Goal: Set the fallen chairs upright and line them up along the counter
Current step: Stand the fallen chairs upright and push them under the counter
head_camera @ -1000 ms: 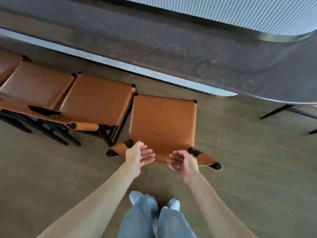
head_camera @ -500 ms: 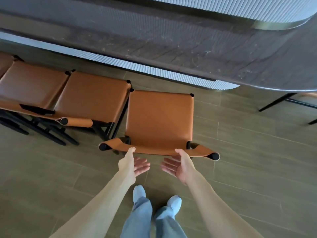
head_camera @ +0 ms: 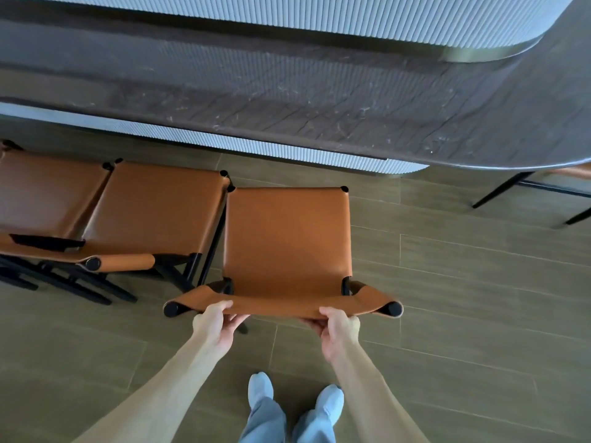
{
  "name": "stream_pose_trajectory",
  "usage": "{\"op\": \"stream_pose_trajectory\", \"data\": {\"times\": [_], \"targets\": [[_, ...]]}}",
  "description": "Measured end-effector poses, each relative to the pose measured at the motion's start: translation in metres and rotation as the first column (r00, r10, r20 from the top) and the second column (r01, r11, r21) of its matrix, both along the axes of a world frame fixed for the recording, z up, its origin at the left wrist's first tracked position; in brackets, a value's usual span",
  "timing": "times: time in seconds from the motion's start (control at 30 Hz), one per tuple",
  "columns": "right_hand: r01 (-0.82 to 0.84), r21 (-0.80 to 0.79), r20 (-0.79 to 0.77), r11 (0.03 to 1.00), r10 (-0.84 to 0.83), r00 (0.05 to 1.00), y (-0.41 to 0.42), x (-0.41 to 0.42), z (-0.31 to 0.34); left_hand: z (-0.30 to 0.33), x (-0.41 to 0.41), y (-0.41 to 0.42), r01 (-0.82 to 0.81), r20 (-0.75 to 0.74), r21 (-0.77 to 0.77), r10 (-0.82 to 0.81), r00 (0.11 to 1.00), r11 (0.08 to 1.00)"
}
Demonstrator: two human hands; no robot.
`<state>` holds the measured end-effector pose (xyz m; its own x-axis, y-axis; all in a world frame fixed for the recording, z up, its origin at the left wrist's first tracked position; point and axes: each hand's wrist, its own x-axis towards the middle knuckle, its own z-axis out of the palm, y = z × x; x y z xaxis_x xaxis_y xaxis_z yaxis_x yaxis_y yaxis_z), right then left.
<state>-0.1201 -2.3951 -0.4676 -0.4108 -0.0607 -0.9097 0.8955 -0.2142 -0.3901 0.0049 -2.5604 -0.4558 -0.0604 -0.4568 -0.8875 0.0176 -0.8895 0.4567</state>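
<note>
Upright tan leather chair [head_camera: 287,238] with black frame and round black end caps, standing just before the dark counter [head_camera: 287,91], right of two matching chairs [head_camera: 153,209], left hand [head_camera: 216,324] and right hand [head_camera: 338,327] both gripping its curved backrest strap

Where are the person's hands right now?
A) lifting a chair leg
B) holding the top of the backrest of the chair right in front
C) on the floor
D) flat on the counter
B: the left hand and right hand both grip the top edge of the backrest of the nearest chair.
</note>
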Motion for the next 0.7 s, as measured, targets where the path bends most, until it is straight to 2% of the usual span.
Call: {"op": "stream_pose_trajectory", "data": {"times": [0.33, 0.7], "targets": [[0.068, 0.040, -0.068, 0.997, -0.065, 0.996, 0.007, -0.022, -0.003, -0.005, -0.030, 0.001, 0.013, -0.043, 0.024, -0.012, 0.999, 1.000], [0.134, -0.017, -0.123, 0.991, -0.135, 0.983, 0.005, -0.087, 0.003, -0.009, -0.108, -0.014, 0.123, -0.111, 0.019, -0.120, 0.987, 0.992]]}}
